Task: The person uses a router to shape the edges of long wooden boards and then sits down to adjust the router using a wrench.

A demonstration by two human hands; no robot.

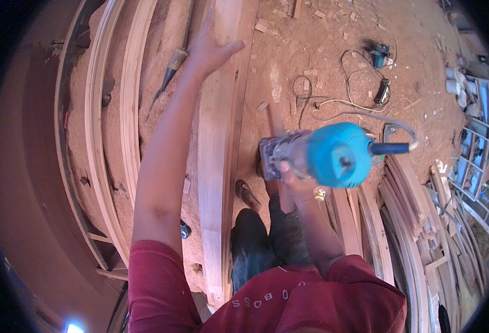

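head view shows the right hand with its grip closed round the lower body of a blue-topped power tool, right of a long wooden beam, while the left hand, grip open, thumb spread, lies over the beam.

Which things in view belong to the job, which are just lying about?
In the job:
blue power tool, in right hand
plank, under left hand

Apparently just lying about:
floor tool
offcuts
stacked boards
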